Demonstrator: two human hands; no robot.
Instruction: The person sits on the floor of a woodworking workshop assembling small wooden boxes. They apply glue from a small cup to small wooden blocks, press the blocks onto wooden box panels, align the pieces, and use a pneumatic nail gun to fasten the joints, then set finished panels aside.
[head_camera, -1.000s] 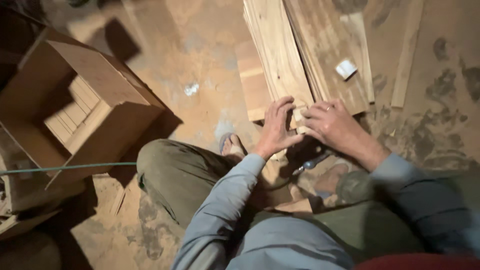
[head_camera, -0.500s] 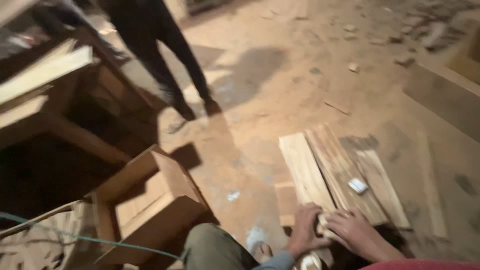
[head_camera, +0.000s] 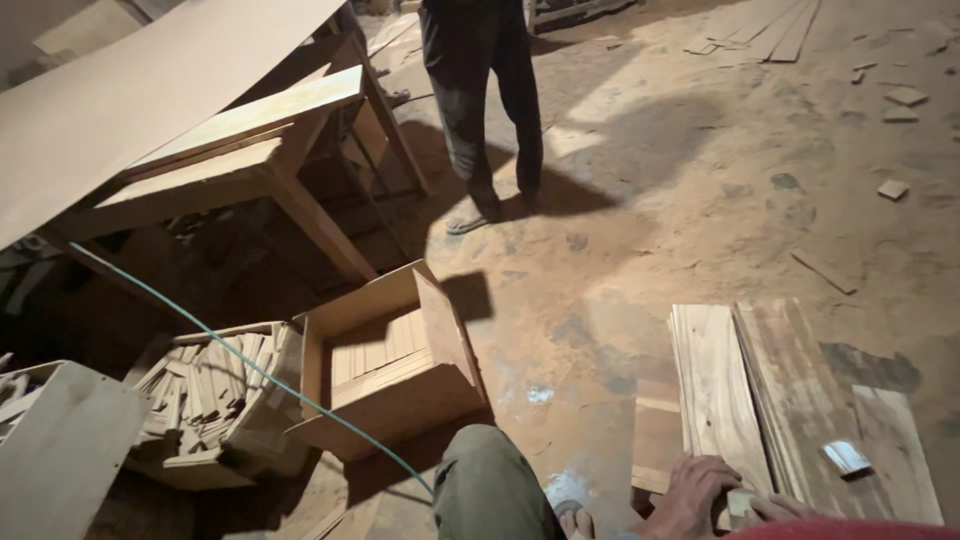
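**Hands at the planks**

My left hand (head_camera: 692, 492) curls over a small wood block (head_camera: 741, 503) on the planks (head_camera: 760, 400) — gripping it, I think. My right hand (head_camera: 782, 510) touches the block too, mostly cut off; its grip I cannot tell. A cardboard box (head_camera: 385, 365) sits nearby.

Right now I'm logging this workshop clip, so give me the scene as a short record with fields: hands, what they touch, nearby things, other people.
left hand: left hand rests on the near end of the wooden planks, fingers curled over a small wood block
right hand: right hand only partly in view at the bottom edge, touching the same block; grip cannot be told
on planks: small pale flat piece
nearby: open cardboard box of wood strips; wooden table; green cord
other people: a standing person's legs
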